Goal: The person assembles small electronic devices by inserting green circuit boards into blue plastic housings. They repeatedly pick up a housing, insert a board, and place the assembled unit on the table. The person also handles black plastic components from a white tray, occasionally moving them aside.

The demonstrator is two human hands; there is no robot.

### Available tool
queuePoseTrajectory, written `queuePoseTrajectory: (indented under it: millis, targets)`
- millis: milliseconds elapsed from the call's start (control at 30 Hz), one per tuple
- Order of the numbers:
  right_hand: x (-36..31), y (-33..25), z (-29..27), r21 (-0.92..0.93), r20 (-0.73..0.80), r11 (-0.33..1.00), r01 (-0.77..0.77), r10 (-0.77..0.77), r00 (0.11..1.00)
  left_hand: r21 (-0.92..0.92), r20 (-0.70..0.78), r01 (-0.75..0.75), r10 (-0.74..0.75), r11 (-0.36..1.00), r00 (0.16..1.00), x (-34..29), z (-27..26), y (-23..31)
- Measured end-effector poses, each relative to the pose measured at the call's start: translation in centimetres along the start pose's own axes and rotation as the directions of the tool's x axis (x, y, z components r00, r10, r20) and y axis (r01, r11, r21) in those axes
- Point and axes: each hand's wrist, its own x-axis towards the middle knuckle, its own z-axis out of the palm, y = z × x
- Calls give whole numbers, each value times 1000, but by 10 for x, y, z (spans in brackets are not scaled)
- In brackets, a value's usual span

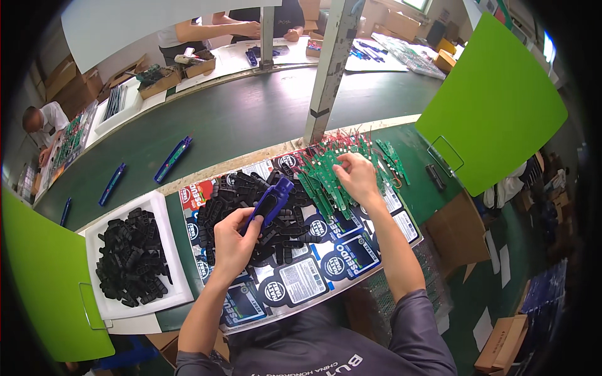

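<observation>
My left hand (233, 244) is closed round a blue plastic casing (281, 190) with a black part set in it, tilted up and away to the right. Beneath it spreads a heap of small black plastic parts (290, 233). My right hand (360, 180) reaches into a pile of long, narrow green circuit boards (321, 180) with thin red wires at their far end. Its thumb and forefinger pinch at a board there. Both piles rest on a printed sheet (298, 282) with labels.
On the left stands a white tray (181, 283) of black parts. Blue casings with green boards lie on the dark belt (232, 119) beyond a metal post (329, 72). Green panels (495, 106) flank both sides. Other people work across the belt and at far left.
</observation>
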Motion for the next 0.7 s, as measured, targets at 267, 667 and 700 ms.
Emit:
queuePoseTrajectory:
  millis: [267,667,700]
  targets:
    - [5,-15,-6,90,-6,993,-78,78,997,-5,35,34,-34,999,999,-1,-4,-2]
    - [-44,-117,-46,834,205,532,-150,-46,978,-449,186,221,-152,866,971,0,-3,-3]
    - [-50,-124,-40,843,233,509,-175,-52,971,-454,179,211,-144,865,973,-2,-5,-4]
